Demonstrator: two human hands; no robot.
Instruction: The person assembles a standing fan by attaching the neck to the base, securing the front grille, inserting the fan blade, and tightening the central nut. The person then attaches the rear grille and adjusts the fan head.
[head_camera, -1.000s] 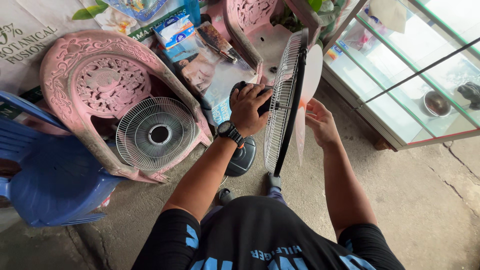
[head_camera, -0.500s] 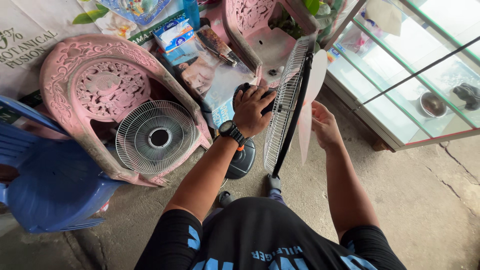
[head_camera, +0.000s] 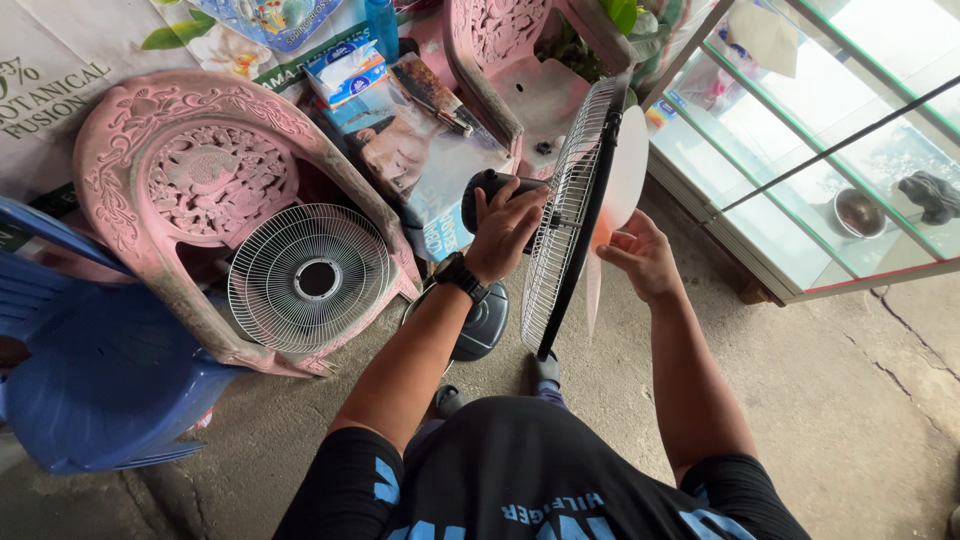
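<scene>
Black plastic of the fan motor (head_camera: 490, 190) is under the left hand (head_camera: 505, 230), whose fingers are curled over the top of it in a closed hold. A dark watch (head_camera: 460, 275) sits on this wrist. The fan stands upright on the concrete floor (head_camera: 860, 400), just in front of the person, between a pink chair and a glass cabinet (head_camera: 830, 150). Its rear wire guard (head_camera: 565, 220) is seen almost from the edge, and the pale blades (head_camera: 625, 175) are on the right side of it, with no front cover over them. The right hand (head_camera: 640, 260) is half open; its fingertips touch the lower part of one blade, but I cannot tell if they really pinch it. The round dark base of the fan (head_camera: 485, 320) lies on the floor below the left forearm.

To the left, a loose white wire guard (head_camera: 308, 278) leans against a pink plastic chair (head_camera: 190, 190) that is lying tipped on its side. A blue plastic chair (head_camera: 90, 380) is beside it. Some boxes and printed packages (head_camera: 400, 130) lie behind the fan.
</scene>
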